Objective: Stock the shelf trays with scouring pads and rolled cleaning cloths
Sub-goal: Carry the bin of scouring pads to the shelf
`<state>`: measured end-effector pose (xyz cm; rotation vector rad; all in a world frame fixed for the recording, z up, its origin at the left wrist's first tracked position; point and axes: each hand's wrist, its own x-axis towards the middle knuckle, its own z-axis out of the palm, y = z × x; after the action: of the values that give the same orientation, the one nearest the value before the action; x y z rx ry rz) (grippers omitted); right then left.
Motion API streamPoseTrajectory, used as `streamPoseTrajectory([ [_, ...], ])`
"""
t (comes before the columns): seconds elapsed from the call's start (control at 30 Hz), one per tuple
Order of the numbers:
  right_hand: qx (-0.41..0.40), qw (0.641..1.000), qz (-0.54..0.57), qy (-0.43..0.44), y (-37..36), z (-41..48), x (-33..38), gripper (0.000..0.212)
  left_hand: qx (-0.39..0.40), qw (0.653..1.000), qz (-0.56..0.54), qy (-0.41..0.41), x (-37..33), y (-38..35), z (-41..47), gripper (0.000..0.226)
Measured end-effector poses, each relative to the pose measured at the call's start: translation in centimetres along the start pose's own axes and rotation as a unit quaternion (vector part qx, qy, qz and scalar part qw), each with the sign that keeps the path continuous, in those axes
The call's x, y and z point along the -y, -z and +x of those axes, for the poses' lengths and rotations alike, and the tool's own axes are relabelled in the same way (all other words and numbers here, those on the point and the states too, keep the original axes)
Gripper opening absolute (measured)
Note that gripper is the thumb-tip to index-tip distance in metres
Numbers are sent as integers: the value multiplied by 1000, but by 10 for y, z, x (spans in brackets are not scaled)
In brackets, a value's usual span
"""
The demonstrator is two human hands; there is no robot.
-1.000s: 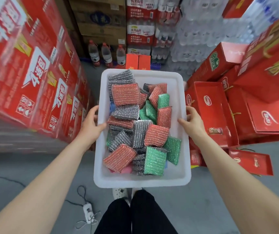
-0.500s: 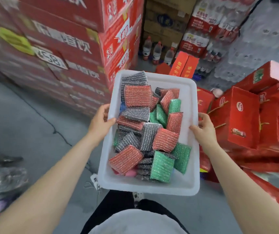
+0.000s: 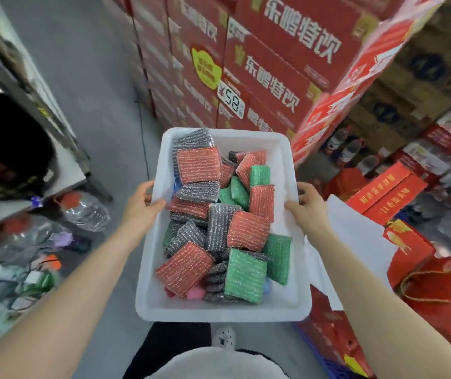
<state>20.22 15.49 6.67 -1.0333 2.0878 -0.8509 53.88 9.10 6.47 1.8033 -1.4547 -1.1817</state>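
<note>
I carry a white plastic tray (image 3: 283, 307) in front of my body. It is heaped with several red, green and silver-grey scouring pads (image 3: 247, 231). My left hand (image 3: 141, 207) grips the tray's left rim, thumb inside the wall. My right hand (image 3: 307, 209) grips the right rim the same way. No rolled cleaning cloths are in view.
A tall stack of red drink cartons (image 3: 260, 64) with a price tag stands straight ahead. Red gift boxes (image 3: 383, 198) crowd the right side. A shelf (image 3: 63, 165) with a black rounded object (image 3: 3, 138) and water bottles (image 3: 85, 212) is on the left. Grey floor (image 3: 87, 64) runs between them.
The view has swung to the left with the tray held the same way: the carton stack went from the left side to straight ahead, and the shelf came into view on the left.
</note>
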Motion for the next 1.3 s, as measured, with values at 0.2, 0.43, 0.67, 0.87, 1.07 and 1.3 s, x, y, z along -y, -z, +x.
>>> streamPoseTrajectory([
  [0.2, 53, 994, -22, 89, -88, 66, 92, 46, -101, 995, -10, 8, 16, 77, 59, 49],
  [0.43, 106, 985, -49, 130, -216, 180, 207, 47, -163, 985, -38, 43, 33, 159, 201, 46],
  [0.67, 137, 979, -59, 138, -310, 284, 336, 52, -192, 979, -22, 69, 11, 253, 338, 49],
  [0.87, 168, 969, -57, 170, -376, 384, 426, 51, -233, 968, -44, 85, -5, 299, 454, 48],
  [1.07, 202, 954, -73, 209, -449, 511, 523, 55, -290, 949, -63, 107, -24, 328, 578, 49],
  [1.3, 249, 931, -85, 252, -537, 630, 646, 55, -351, 923, -70, 139, -55, 376, 701, 53],
])
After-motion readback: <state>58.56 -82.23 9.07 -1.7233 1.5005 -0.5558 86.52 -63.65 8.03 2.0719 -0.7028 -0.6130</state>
